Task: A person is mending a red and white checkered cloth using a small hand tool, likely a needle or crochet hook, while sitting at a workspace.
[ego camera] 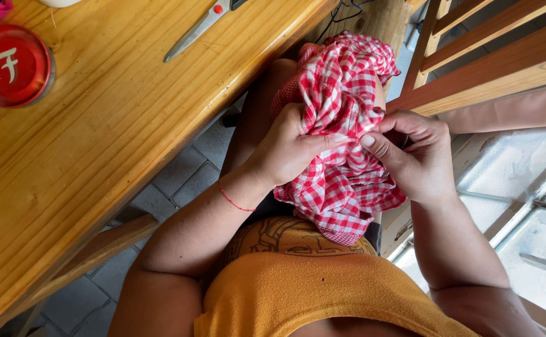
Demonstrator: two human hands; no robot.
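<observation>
Hands: two, both bare, both on one cloth.
Left hand: it grips the cloth from the left side. Its fingers are curled shut on the folds, and the thumb lies flat across the front.
Right hand: it pinches the cloth from the right side. Its fingers are pressed together on a small bit of the cloth's edge.
Cloth: one, with red and white checks. It is all bunched up in the person's lap, between the two hands, just beside the counter's edge.
String: one thin red string sits around the left wrist.
Counter: one, made of yellow wood, to the left of the lap.
Scissors: one pair, silver with a red dot, lying flat on the counter, well apart from the hands.
Round lid: one, red and shiny, near the counter's far left corner.
Chair: one wooden chair stands on the right.
</observation>
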